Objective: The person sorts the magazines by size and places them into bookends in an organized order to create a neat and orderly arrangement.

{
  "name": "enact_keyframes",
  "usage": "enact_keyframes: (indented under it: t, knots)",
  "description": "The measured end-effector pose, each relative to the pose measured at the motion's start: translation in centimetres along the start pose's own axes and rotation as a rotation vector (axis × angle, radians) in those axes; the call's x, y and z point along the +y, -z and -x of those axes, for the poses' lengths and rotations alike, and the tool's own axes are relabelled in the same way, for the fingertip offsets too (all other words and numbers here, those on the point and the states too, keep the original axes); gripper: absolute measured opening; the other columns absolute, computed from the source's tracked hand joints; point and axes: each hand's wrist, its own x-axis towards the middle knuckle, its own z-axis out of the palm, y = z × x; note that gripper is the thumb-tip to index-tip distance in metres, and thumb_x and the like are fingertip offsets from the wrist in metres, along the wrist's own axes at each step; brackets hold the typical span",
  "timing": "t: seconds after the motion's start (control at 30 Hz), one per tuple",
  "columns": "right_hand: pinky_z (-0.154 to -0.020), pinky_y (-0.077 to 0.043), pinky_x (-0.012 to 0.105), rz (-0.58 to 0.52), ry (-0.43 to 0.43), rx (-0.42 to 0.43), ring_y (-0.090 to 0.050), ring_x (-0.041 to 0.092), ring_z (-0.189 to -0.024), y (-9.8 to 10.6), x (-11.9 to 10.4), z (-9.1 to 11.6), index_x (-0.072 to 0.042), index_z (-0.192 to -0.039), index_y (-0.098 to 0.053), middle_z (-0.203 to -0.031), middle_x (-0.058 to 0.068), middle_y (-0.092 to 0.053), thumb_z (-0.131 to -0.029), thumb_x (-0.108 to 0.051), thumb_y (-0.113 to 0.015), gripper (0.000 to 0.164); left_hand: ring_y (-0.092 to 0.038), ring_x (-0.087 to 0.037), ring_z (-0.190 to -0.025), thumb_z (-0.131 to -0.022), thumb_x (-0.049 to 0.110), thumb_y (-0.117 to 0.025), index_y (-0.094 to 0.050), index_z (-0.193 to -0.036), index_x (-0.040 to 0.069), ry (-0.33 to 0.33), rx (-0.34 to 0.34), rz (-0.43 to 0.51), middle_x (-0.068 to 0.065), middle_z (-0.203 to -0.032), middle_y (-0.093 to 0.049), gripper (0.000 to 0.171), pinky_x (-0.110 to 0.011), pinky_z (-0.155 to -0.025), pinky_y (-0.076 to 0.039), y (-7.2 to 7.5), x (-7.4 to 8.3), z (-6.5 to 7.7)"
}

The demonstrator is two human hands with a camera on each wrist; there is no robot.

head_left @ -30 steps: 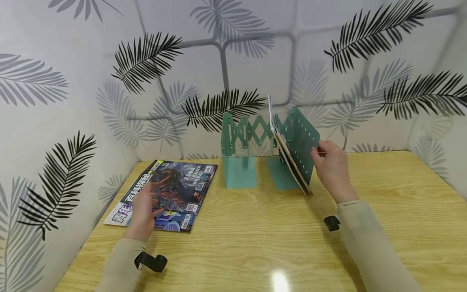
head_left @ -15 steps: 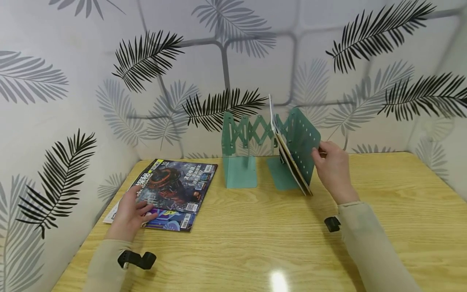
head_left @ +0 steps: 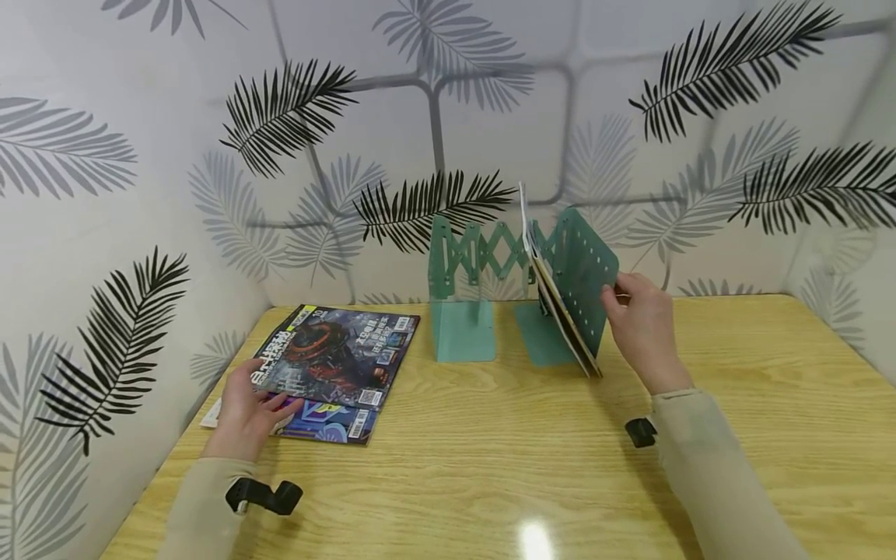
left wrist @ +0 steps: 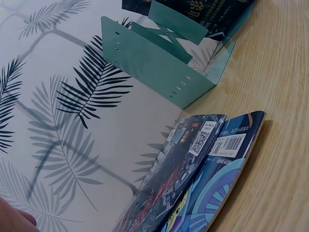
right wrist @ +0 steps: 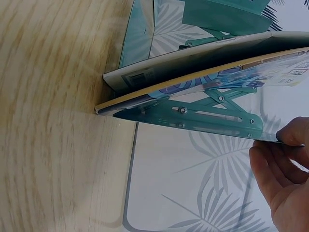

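My right hand pinches the front edge of the right end plate of a green expandable bookend; in the right wrist view, the thumb and fingers meet at that plate's edge. Inside the bookend, several thin magazines stand leaning toward its left. My left hand lies with fingers loosely spread at the left edge of two overlapping magazines on the table. The upper magazine has a dark cover with a red machine; the lower magazine is blue and purple. The left wrist view shows only a bit of that hand.
The wooden table meets a wall with a leaf pattern right behind the bookend. The bookend's left end plate stands to the right of the lying magazines, with its flat base on the table.
My left hand has moved left and toward me, from over the top magazine to the left edge of the two magazines. My right hand keeps its hold on the bookend's plate.
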Motion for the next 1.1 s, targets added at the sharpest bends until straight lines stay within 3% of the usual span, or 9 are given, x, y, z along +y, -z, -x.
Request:
enact_keyframes:
  t: [0.23, 0.43, 0.63, 0.9, 1.1]
  knots:
    - [-0.075, -0.055, 0.051, 0.002, -0.01, -0.005, -0.067, 0.037, -0.084, 0.0, 0.0, 0.0, 0.007, -0.091, -0.07, -0.092, 0.022, -0.065, -0.097, -0.003, -0.056, 0.018, 0.002, -0.021, -0.149, -0.102, 0.036, -0.039, 0.023, -0.152, 0.039, 0.055, -0.015, 0.138, -0.002, -0.163, 0.015, 0.08, -0.048, -0.117, -0.017, 0.5, 0.5, -0.5]
    - [-0.076, -0.056, 0.051, 0.002, -0.017, -0.008, -0.067, 0.037, -0.084, -0.1, 0.0, 0.1, 0.007, -0.091, -0.069, -0.092, 0.022, -0.065, -0.097, -0.003, -0.056, 0.018, 0.008, -0.015, -0.148, -0.102, 0.03, -0.041, 0.023, -0.152, 0.039, 0.066, -0.027, 0.213, 0.005, -0.162, 0.02, 0.082, -0.047, -0.117, -0.012, 0.4, 0.2, -0.8]
    - [-0.075, -0.056, 0.051, -0.004, -0.015, -0.012, -0.067, 0.037, -0.084, -0.1, -0.1, 0.0, 0.007, -0.09, -0.069, -0.093, 0.023, -0.065, -0.097, -0.003, -0.056, 0.018, 0.007, -0.013, -0.148, -0.103, 0.021, -0.04, 0.023, -0.153, 0.032, 0.055, -0.087, 0.206, 0.007, -0.161, 0.021, 0.082, -0.042, -0.117, -0.015, 0.4, -0.4, -1.4]
    - [-0.076, -0.056, 0.051, -0.011, -0.007, -0.016, -0.066, 0.037, -0.085, -0.1, -0.3, 0.0, 0.007, -0.089, -0.068, -0.093, 0.022, -0.065, -0.097, -0.003, -0.055, 0.018, 0.008, -0.011, -0.147, -0.104, 0.008, -0.037, 0.026, -0.152, 0.029, 0.034, -0.146, 0.196, 0.007, -0.161, 0.02, 0.082, -0.034, -0.118, -0.009, 0.5, -0.9, -3.1]
    - [-0.076, -0.056, 0.051, -0.007, -0.009, -0.008, -0.067, 0.037, -0.085, -0.1, -0.3, 0.1, 0.006, -0.086, -0.067, -0.092, 0.023, -0.065, -0.097, -0.003, -0.055, 0.019, 0.0, -0.018, -0.148, -0.103, 0.002, -0.034, 0.024, -0.154, 0.025, 0.042, -0.227, 0.153, 0.002, -0.162, 0.016, 0.08, -0.034, -0.118, -0.012, 0.8, -1.2, -4.3]
